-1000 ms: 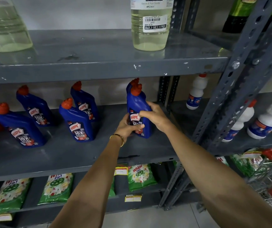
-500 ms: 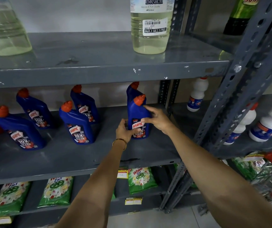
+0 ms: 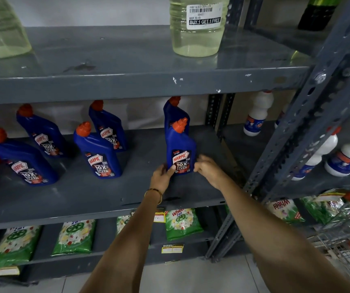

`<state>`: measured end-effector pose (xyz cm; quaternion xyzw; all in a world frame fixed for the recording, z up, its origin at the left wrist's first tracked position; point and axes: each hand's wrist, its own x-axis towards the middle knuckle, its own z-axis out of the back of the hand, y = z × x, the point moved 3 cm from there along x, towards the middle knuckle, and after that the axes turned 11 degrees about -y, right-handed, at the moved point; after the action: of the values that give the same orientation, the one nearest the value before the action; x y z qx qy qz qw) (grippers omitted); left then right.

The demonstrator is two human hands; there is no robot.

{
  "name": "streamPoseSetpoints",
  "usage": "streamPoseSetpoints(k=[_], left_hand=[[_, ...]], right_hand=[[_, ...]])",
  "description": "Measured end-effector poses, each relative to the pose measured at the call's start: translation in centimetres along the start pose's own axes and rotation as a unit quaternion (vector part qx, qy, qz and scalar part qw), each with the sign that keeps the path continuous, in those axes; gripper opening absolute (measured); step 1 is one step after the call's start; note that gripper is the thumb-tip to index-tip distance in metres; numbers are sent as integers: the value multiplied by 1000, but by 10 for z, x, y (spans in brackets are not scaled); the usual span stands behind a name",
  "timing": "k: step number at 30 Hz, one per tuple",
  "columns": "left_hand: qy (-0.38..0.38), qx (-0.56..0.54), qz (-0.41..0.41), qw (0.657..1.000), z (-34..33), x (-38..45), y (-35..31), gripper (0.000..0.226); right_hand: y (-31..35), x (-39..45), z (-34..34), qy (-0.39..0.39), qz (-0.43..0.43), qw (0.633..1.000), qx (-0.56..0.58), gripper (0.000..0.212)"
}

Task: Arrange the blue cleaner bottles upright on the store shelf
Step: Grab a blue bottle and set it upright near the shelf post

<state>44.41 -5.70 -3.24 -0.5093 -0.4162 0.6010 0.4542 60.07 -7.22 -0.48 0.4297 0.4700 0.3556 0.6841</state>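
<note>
A blue cleaner bottle [image 3: 180, 149] with an orange cap stands upright on the grey middle shelf [image 3: 106, 199]. My left hand [image 3: 162, 175] grips its lower left side, thumb on the label. My right hand [image 3: 209, 169] is at its lower right, blurred, fingertips against the bottle's edge. A second blue bottle [image 3: 173, 112] stands right behind it, mostly hidden. Further left on the same shelf stand several more blue bottles, such as the blue bottle in the front row [image 3: 99, 154], the one behind it [image 3: 109, 129] and the far-left bottle [image 3: 25, 160].
Clear bleach bottles [image 3: 197, 28] stand on the upper shelf [image 3: 127, 81]. White bottles [image 3: 256, 115] fill the neighbouring rack beyond the slanted steel upright [image 3: 309, 106]. Green detergent packs [image 3: 181, 224] lie on the lower shelf. A wire cart [image 3: 347, 235] is at the lower right.
The held bottle came down onto the shelf in front of the rear bottle. My right hand slid from its shoulder to its base, and my left hand stayed low.
</note>
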Motion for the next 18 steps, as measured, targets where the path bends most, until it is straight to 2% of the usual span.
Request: streamPoseSetpoints(k=[2, 4, 7, 13, 18], left_hand=[[1, -51, 58, 997, -1, 0, 3, 50], [24, -130, 110, 985, -5, -4, -2, 62], [55, -192, 139, 970, -12, -8, -13, 67], [37, -104, 107, 988, -10, -3, -6, 71], [71, -134, 117, 981, -10, -13, 0, 72]], right_hand=[[-12, -1, -2, 0, -25, 1000, 15, 64], [-13, -7, -7, 10, -24, 1000, 10, 69], [-11, -11, -13, 13, -21, 1000, 2, 72], [-11, -14, -13, 4, -20, 999, -33, 74], [-18, -21, -9, 2, -22, 1000, -22, 73]])
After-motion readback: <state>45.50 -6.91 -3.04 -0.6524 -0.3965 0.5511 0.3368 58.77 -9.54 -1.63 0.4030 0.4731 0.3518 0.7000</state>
